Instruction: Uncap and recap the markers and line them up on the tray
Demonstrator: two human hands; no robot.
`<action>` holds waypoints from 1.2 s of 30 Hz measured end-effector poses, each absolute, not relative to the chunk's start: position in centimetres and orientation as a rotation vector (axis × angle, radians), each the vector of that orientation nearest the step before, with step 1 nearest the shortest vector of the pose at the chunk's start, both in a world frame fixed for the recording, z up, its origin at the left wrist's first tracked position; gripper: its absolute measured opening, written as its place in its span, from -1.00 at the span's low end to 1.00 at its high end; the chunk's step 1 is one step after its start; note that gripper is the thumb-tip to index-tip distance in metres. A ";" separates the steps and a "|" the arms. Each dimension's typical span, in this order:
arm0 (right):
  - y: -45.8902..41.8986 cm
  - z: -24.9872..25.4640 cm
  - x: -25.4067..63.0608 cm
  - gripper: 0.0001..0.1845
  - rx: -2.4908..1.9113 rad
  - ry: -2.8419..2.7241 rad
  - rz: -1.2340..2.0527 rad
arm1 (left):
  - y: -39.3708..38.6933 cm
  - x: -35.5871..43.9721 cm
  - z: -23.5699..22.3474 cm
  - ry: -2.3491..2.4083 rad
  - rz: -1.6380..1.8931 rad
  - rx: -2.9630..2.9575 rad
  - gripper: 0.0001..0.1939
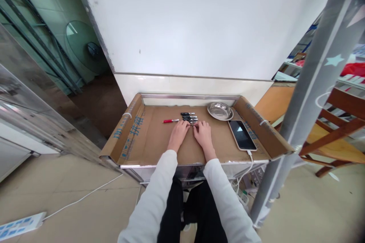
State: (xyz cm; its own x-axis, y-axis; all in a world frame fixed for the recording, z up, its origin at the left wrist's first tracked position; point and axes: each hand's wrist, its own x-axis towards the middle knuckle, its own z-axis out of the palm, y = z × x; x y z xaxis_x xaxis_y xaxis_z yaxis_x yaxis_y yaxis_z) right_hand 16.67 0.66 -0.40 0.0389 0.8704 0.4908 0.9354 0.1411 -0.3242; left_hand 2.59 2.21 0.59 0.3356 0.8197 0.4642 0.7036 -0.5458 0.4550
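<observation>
Touching black pens [188, 117], left hand [178, 134], right hand [203, 134], blue-lettered cardboard [152, 136] beneath

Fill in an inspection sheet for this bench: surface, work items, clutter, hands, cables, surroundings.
Surface: cardboard lining, sides folded up, blue print on it.
Work items: black pens grouped side by side; red pen to their left.
Clutter: steel dish at far right; phone nearer, screen up.
Grip: left hand and right hand at the near side of the black pens; finger closure too small to tell.
Cables: white cable from phone over near edge; another on floor, left.
Surroundings: grey pole and wooden chair, right.
</observation>
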 end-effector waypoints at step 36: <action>0.5 0.0 16.7 -0.79 -1.482 -1.759 0.117 | 2.8 1.8 0.7 1.099 1.250 1.732 -0.87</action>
State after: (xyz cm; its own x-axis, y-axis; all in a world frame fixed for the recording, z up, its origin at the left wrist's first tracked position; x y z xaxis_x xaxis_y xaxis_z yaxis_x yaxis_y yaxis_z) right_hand 16.72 0.54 -0.01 0.0221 0.8580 0.5132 0.7823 0.3048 -0.5432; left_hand 1.84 2.78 0.75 0.1648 0.9244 0.3440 0.2230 -0.3747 0.8999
